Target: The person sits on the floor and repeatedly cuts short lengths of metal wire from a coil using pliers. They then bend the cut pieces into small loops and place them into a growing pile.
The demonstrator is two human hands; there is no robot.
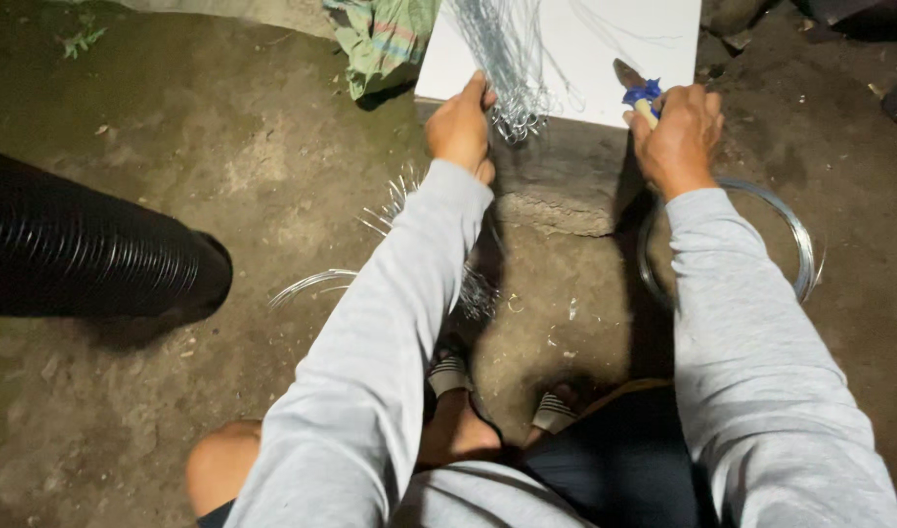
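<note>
My left hand (460, 125) is closed around a bundle of thin wire pieces (508, 68), gripping it near its looped lower ends, which hang just past the near edge of the white board (605, 68). The wires fan upward and away from my fist across the board's left part, a few stray strands bending off toward its far right corner. My right hand (679, 137) is wrapped tight on a tool with a blue and pale yellow handle (642, 98); its dark metal tip lies on the board close to the near right corner, and I cannot tell what kind of tool it is, since my fingers cover most of it. The two hands are apart, with a bare strip of board edge between them. The board rests on a rough stone block (556, 191) that sits on the dirt ground (223, 147). Beside my right forearm a coil of thick wire (800, 244) lies flat on the ground, partly hidden by my grey sleeve. Under my left forearm more cut wire pieces (394, 205) are scattered, some curving off to the left. A black ribbed pipe (87, 254) lies at the left edge of the ground, and a striped cloth (380, 39) is bunched just beyond the board's far left corner.
</note>
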